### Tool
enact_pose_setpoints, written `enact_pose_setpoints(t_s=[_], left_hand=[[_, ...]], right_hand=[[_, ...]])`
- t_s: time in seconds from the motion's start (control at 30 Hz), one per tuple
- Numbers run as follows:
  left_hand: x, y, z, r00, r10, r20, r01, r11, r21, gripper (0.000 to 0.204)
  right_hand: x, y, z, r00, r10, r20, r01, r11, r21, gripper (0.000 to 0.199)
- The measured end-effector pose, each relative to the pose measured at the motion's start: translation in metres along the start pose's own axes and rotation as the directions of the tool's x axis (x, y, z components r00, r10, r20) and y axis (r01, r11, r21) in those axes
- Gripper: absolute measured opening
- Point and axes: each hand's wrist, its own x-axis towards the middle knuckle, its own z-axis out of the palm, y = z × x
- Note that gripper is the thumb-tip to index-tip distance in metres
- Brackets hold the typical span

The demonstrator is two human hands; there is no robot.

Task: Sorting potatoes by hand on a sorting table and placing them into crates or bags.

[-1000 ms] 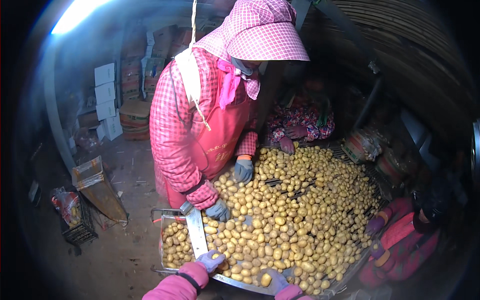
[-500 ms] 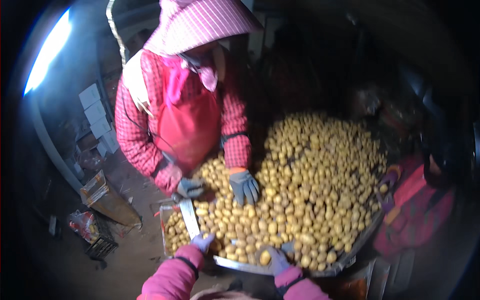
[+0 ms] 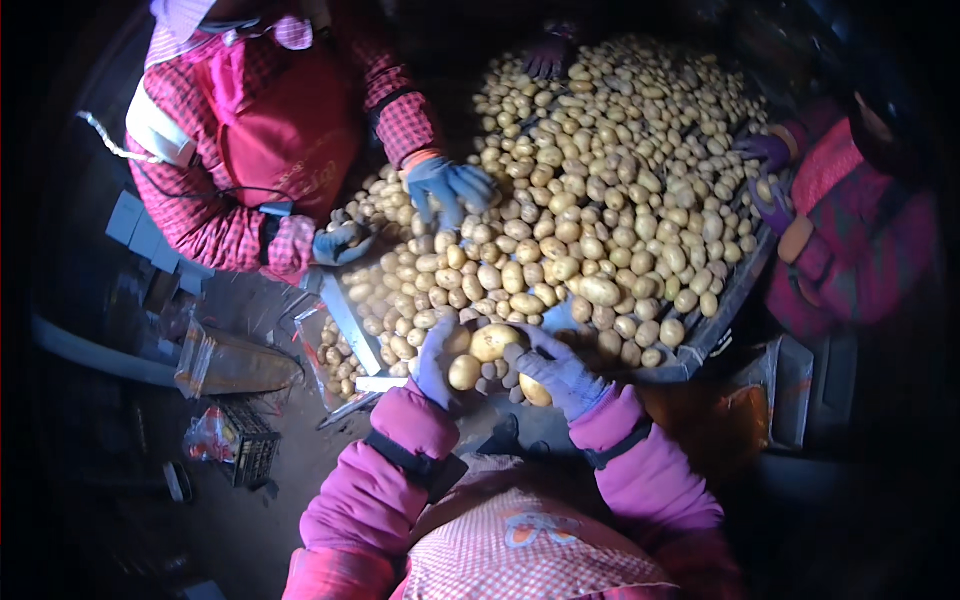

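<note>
Yellow-brown potatoes lie heaped on a wide sorting table. At its near edge, my left hand (image 3: pixel 434 364), in a lavender glove, curls round potatoes on the left side of a small cluster. My right hand (image 3: pixel 566 374), gloved alike, grips potatoes on the right side, with one pale potato (image 3: pixel 535 390) under its fingers. Between both hands sit a large potato (image 3: pixel 494 343) and a smaller round potato (image 3: pixel 464 373). Several small dark potatoes (image 3: pixel 497 378) show below them. My palms and some fingertips are hidden behind the potatoes.
Across at the left, a co-worker's blue-gloved hand (image 3: pixel 447 187) rests on the heap (image 3: pixel 600 200). Another person's purple-gloved hand (image 3: pixel 772 208) works at the right edge. A metal divider (image 3: pixel 350 322) borders a side bin (image 3: pixel 335 362). A black crate (image 3: pixel 250 440) stands on the floor.
My hands, wide apart at the table edge before, are now close together with several potatoes between them. The view has tilted downward. The left co-worker's hand has its fingers spread more.
</note>
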Motion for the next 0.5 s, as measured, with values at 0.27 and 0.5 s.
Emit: enact_pose_setpoints(t_s=[0.27, 0.5], left_hand=[[0.006, -0.035, 0.035, 0.990, -0.119, 0.070, 0.109, 0.985, 0.135, 0.059], [0.000, -0.021, 0.039, 0.986, -0.095, 0.138, 0.055, 0.961, 0.270, 0.053]], right_hand=[[-0.042, -0.005, -0.031, 0.985, -0.060, -0.162, 0.066, 0.997, 0.030, 0.048], [-0.053, -0.046, -0.006, 0.910, -0.383, 0.161, 0.345, 0.482, -0.805, 0.051]])
